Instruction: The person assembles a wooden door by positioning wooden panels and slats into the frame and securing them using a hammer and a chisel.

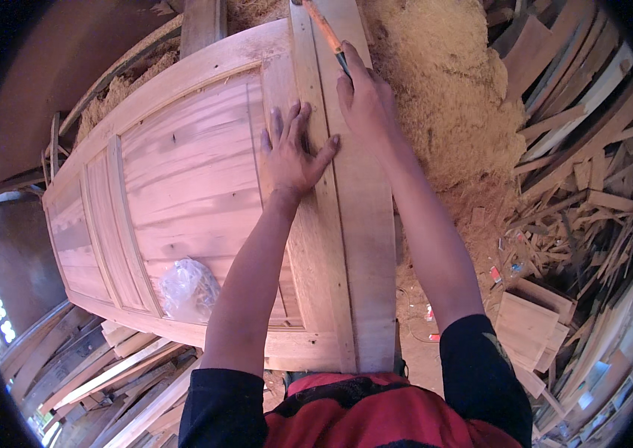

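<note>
A panelled wooden door [182, 179] lies flat in front of me. Along its right edge runs a long, narrow wooden strip [324, 246], beside a wider pale board [367, 261]. My left hand [292, 153] rests palm down on the door's edge and the strip, fingers spread and thumb stretched to the right. Farther ahead, my right hand [368, 93] is closed around the dark grip of a hammer [324, 28] with an orange-brown handle. The hammer points forward and left, its head partly cut off by the upper rim of the view.
A clear plastic bag [189, 290] with small contents lies on the door near my left forearm. Sawdust [443, 89] is heaped right of the board. Scrap wood [593, 187] piles up at far right, near a small wooden box [529, 325]. More planks [122, 366] lie at lower left.
</note>
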The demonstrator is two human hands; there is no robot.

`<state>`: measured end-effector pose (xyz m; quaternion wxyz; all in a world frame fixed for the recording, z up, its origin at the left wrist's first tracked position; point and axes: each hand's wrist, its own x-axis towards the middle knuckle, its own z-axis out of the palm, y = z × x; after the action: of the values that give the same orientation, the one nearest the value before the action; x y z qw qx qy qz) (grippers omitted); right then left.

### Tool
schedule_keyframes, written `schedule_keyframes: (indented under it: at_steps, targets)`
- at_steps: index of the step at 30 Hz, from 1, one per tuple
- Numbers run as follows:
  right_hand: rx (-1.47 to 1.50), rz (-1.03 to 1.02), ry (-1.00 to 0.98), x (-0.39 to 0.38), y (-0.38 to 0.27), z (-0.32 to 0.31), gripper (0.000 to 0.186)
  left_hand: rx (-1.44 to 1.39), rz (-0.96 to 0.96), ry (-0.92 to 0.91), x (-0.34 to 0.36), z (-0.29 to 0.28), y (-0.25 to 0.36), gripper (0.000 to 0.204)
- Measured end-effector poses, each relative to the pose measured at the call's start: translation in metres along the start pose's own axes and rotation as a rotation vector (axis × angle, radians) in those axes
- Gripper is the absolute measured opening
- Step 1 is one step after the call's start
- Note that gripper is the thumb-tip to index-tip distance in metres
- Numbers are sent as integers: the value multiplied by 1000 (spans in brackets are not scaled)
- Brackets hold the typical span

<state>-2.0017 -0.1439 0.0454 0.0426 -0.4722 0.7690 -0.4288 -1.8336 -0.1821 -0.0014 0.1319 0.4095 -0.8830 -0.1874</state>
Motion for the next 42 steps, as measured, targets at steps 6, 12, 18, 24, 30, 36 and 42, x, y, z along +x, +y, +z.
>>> schedule_keyframes:
  at_steps: [6, 12, 18, 24, 30, 36, 42]
  targets:
    - [150, -47, 17, -75, -38, -48, 43, -9, -17, 21, -4, 0, -6, 91]
    - [162, 111, -155, -165, -30, -81, 48, -6, 18, 79, -4, 3, -3, 107]
    - [172, 48, -78, -156, -37, -76, 48, 9, -5, 100, -7, 9, -8, 107]
    - [-18, 120, -283, -145, -32, -63, 54, -8, 13, 105, -4, 7, -11, 108]
    - [60, 146, -159, -164, -17, -74, 53, 17, 17, 83, -3, 0, 3, 103]
    - [309, 529, -146, -240, -45, -99, 49, -23, 10, 109, -5, 12, -7, 98]
    - [439, 828, -402, -362, -85, -113, 57, 3, 41, 122, -2, 12, -1, 86]
